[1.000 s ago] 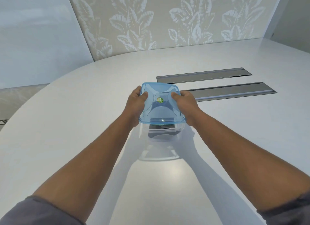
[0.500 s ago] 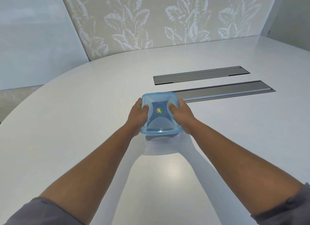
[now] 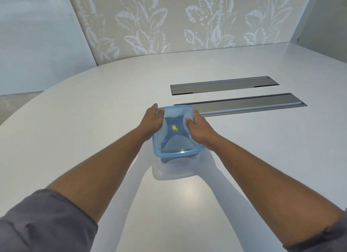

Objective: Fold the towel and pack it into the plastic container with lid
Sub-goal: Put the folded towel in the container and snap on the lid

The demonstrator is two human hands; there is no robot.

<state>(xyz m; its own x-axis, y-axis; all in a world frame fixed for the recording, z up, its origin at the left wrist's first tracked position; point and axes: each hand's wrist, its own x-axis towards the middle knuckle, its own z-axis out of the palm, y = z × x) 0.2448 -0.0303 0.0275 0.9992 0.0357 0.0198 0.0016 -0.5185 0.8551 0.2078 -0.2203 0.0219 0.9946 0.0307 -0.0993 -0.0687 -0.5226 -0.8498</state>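
Both hands, left (image 3: 151, 120) and right (image 3: 199, 128), grip the box (image 3: 176, 158) with thumbs on its lid (image 3: 177, 139), sealing it; next, I judge, press the near corners.

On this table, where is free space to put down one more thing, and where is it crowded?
The white table is bare left of the left hand, out to its curved edge. It is also bare near the person, between the forearms, and right of the right hand, below the two metal slots. It is crowded only at the lidded container, held on both sides.
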